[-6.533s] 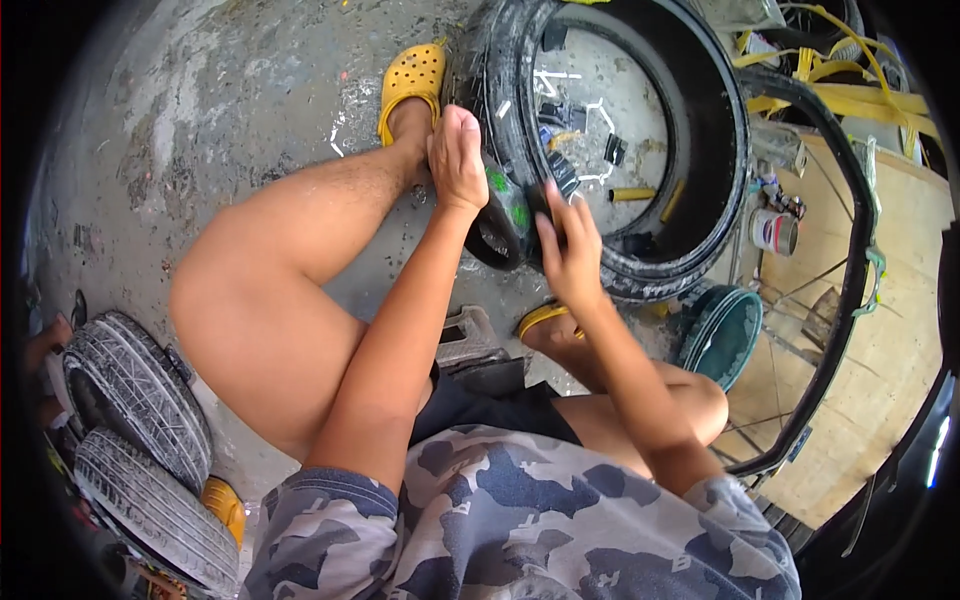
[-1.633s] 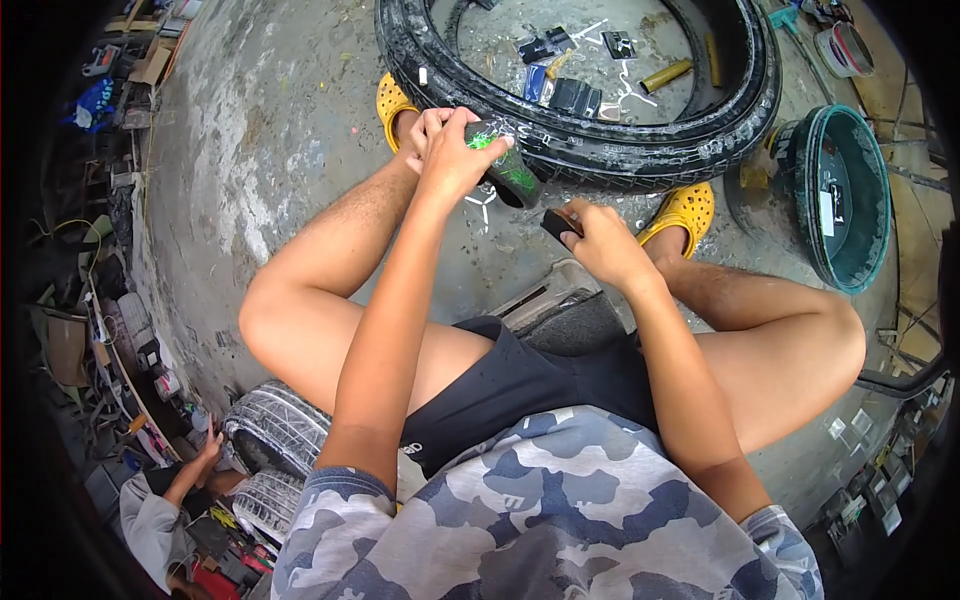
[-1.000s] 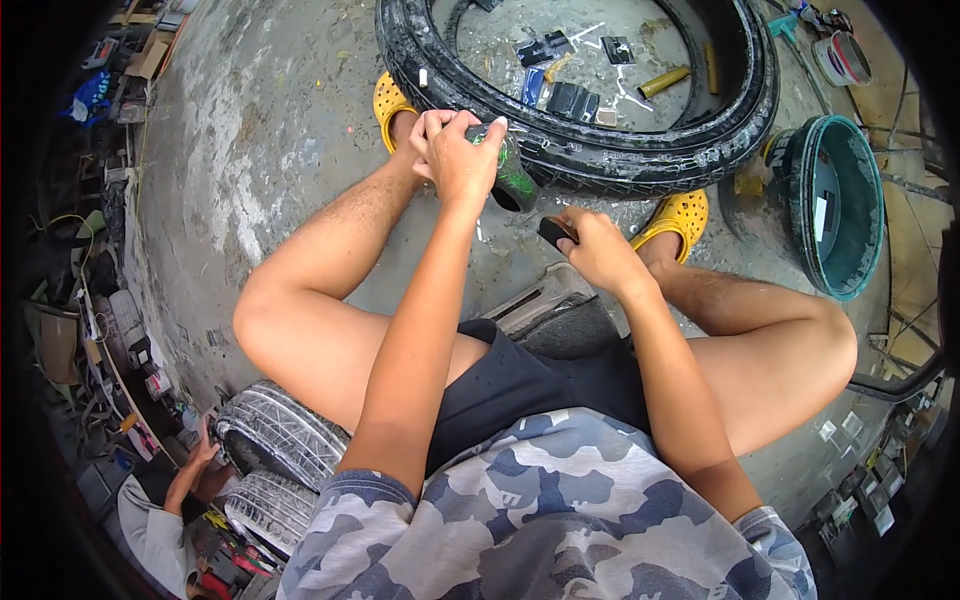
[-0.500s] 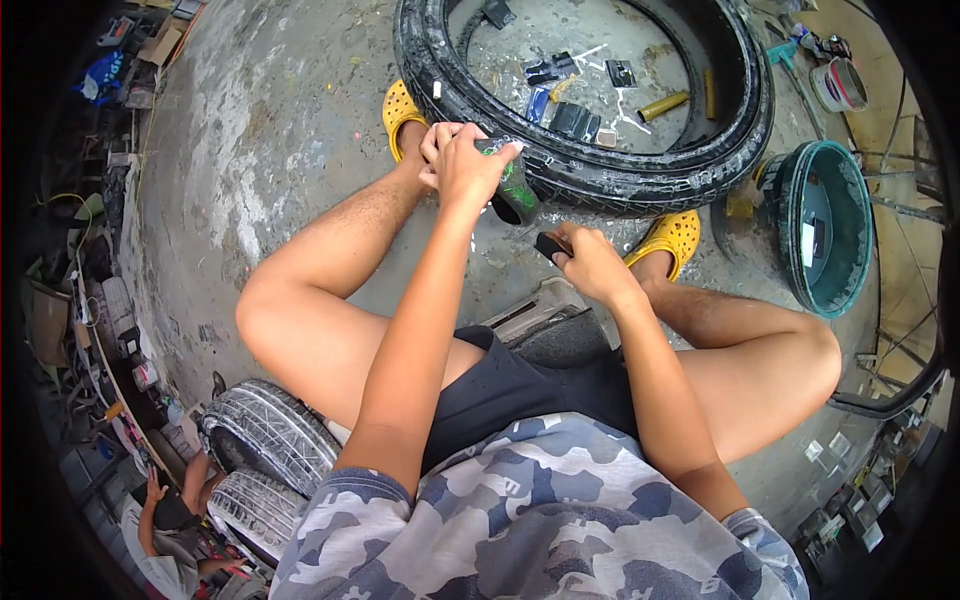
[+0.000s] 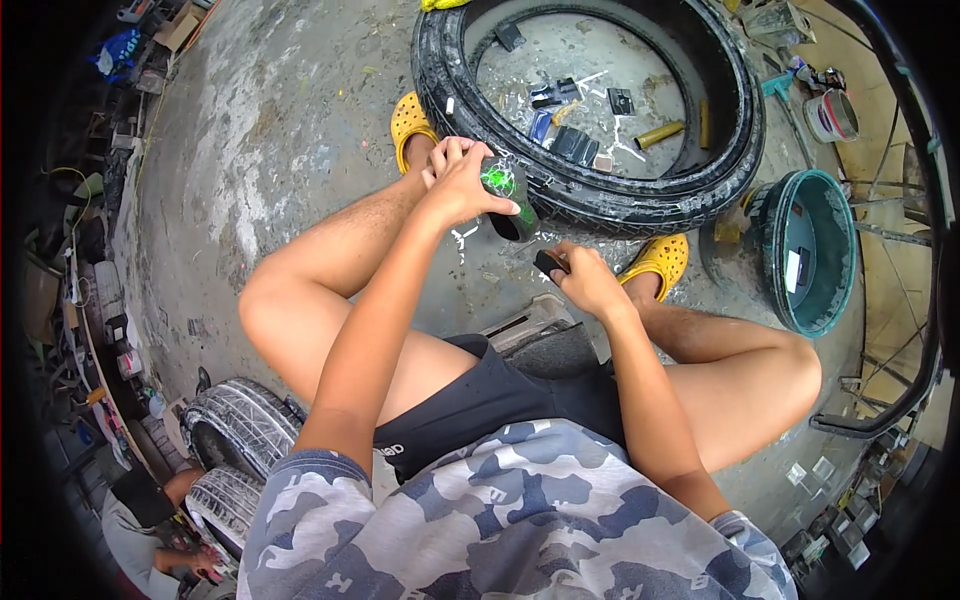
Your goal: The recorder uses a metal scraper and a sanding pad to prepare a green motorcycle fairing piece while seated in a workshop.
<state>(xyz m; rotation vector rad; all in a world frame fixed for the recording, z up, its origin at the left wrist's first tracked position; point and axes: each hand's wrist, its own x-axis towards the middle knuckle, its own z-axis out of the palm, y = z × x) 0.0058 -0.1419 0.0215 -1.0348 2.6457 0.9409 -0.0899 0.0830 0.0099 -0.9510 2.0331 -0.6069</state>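
My left hand [image 5: 462,190] is closed around a black can-like cylinder [image 5: 512,222] with bright green markings. One dark, round end of it tilts toward me. A little lower and to the right, my right hand [image 5: 590,282] grips a small dark block [image 5: 547,263] with brown along its edge; its exact kind is hard to make out. The two held things are apart. Just beyond my hands, a large black tyre [image 5: 610,205] lies flat on the floor, its tread smeared with white.
Inside the tyre lie dark patches [image 5: 575,146] and brass-coloured tubes [image 5: 658,135]. A teal bucket [image 5: 845,250] stands at right, beside a black rim [image 5: 930,340]. White-smeared tyres [image 5: 245,425] are at lower left, near another person [image 5: 140,520]. Yellow clogs [image 5: 660,262] are on my feet.
My left hand has turned the cylinder, so more of its green marking shows. My right hand keeps its hold on the dark block. The whole view has shifted slightly.
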